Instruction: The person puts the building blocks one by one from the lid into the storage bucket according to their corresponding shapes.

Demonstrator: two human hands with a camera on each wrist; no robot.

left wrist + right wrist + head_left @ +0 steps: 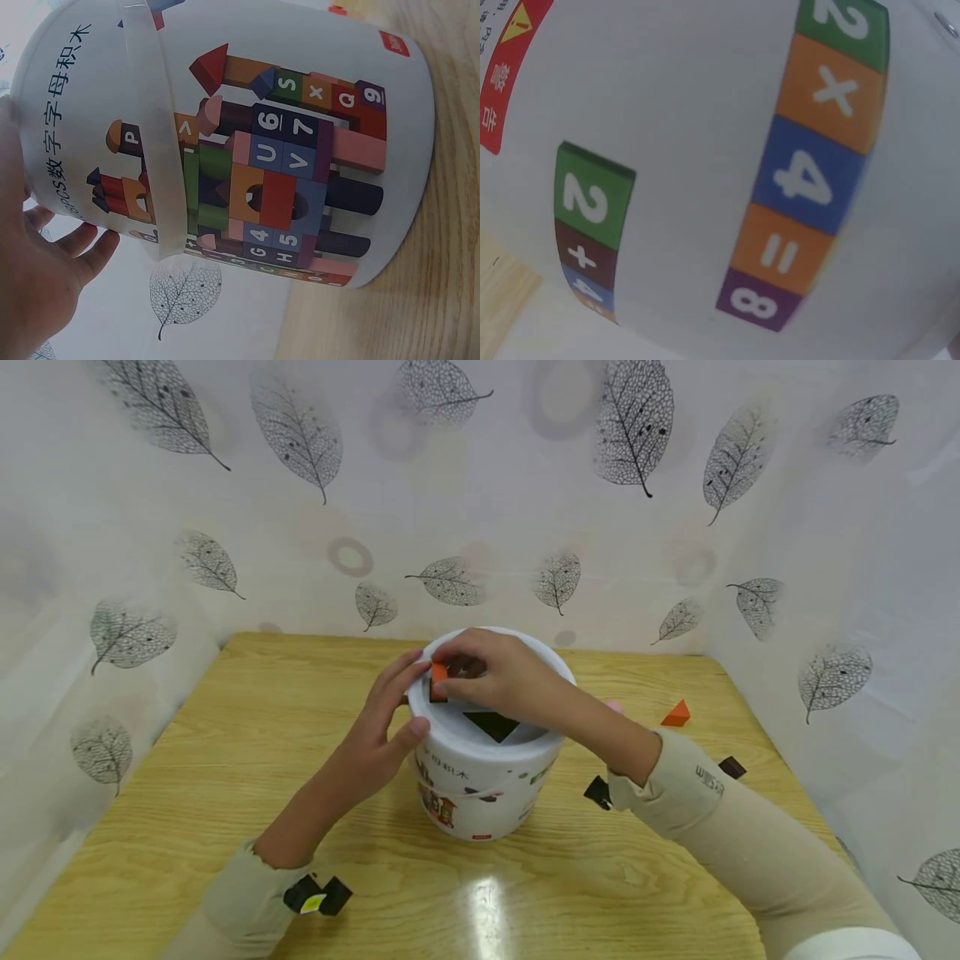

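A white printed bucket (483, 814) stands upright on the table, its pale lid (452, 720) on top. One dark triangular cutout (493, 725) shows in the lid. An orange block (439, 675) is pinched by my right hand (510, 672) at the lid's left side, over a dark opening; how deep it sits is hidden. With fingers extended along the left rim and thumb against the side, my left hand (382, 731) touches the bucket. In the left wrist view its fingers (79, 247) lie beside the bucket's upper end. Only the bucket's printed wall (682, 150) fills the right wrist view.
An orange triangular block (677, 714) lies on the wooden table (262, 735) to the right. Near it are a dark block (732, 767) and a pink piece (615, 706) partly behind my right forearm. A leaf-patterned curtain (480, 510) surrounds the table's back and sides.
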